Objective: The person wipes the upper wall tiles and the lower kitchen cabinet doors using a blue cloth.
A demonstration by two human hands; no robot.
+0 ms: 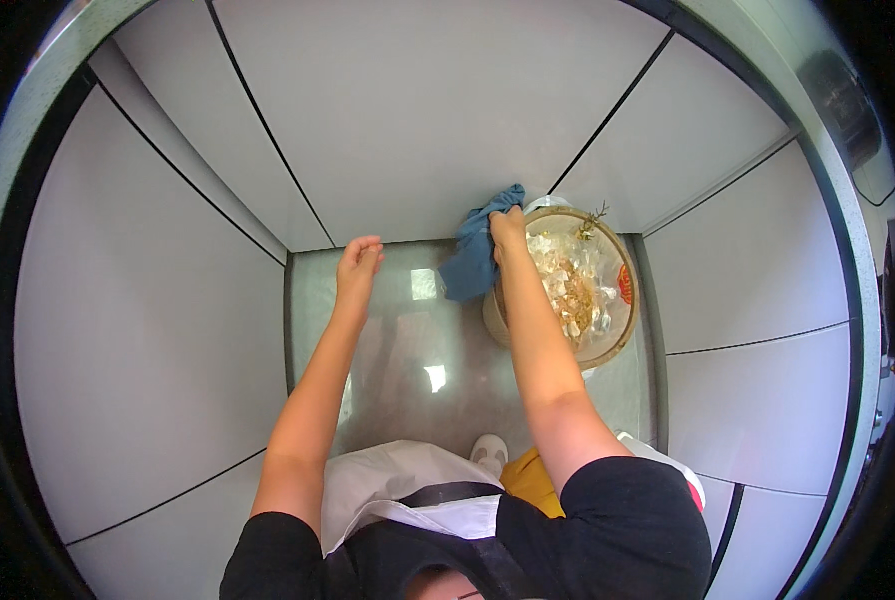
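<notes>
A crumpled blue cloth hangs from my right hand, which grips it near its upper end. That hand is at the left rim of a round waste bin, and the forearm crosses over part of it. Inside the bin is a clear plastic liner, with crumpled wrappers and yellowish scraps in it. A dry sprig sticks up near the far rim. To the left, my left hand is held over the floor with loosely bent fingers and nothing in it.
Light grey cabinet panels with dark seams enclose the floor on the left, front and right. The shiny grey floor reflects light. A pale counter edge curves along the right. My shoe shows below my apron.
</notes>
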